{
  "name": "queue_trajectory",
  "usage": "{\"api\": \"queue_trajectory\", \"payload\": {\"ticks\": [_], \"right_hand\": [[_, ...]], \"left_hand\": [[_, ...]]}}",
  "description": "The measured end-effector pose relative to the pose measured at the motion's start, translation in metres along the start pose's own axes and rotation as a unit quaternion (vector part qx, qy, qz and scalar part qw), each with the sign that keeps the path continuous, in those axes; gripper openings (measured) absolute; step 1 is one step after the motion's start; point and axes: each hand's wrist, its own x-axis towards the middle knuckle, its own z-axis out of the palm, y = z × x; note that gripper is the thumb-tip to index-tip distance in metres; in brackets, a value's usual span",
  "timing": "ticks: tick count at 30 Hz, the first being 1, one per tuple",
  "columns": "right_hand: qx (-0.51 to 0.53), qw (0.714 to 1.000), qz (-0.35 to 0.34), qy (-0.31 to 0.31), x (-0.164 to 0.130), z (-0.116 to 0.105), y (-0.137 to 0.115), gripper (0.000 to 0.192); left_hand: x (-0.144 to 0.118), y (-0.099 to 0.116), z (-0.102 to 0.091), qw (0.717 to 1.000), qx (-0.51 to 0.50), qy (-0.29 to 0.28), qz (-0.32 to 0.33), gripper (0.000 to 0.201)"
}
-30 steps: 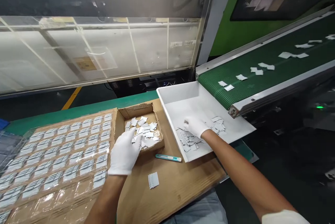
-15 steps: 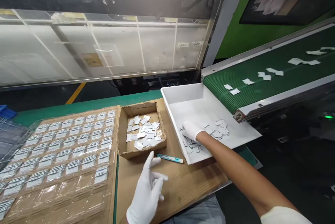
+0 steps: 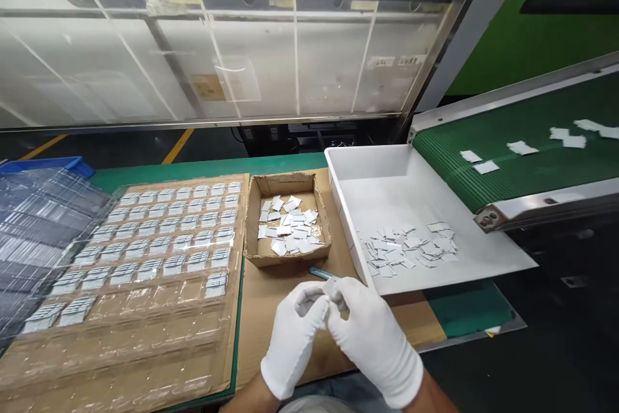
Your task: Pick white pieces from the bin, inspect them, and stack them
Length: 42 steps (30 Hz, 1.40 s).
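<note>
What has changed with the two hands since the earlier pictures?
The right hand left the white tray and the left hand left the cardboard box; both now meet in front, fingertips together on something small. The parts in the box, tray and blister sheet look unchanged.

No legible text or labels
</note>
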Motion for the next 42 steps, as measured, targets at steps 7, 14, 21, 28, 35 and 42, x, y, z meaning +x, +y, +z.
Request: {"api": "queue_trajectory", "payload": {"ticks": [7,14,21,28,35,42], "right_hand": [[0.14,0.982,0.121,-0.03,-0.018,0.026,0.002,0.008],[0.218,0.961,0.165,-0.048,-0.018,0.02,0.004,0.044],[0.293,0.922,0.228,-0.108,-0.022,0.016,0.007,0.052],[0.318,0.913,0.233,-0.103,-0.022,0.016,0.007,0.047],[0.321,0.913,0.23,-0.101,-0.021,0.011,0.005,0.043],[0.314,0.91,0.25,-0.102,-0.021,0.007,0.003,0.038]], "left_hand": [[0.003,-0.009,-0.011,0.993,-0.018,-0.026,-0.11,0.045],[0.001,-0.016,-0.01,0.99,-0.066,-0.028,-0.122,0.043],[-0.003,-0.015,-0.008,0.986,-0.096,-0.029,-0.132,0.038],[-0.003,-0.016,-0.009,0.976,-0.142,-0.048,-0.16,0.038],[-0.001,-0.021,-0.011,0.971,-0.158,-0.079,-0.159,0.035],[-0.001,-0.021,-0.01,0.973,-0.16,-0.089,-0.144,0.033]]}}
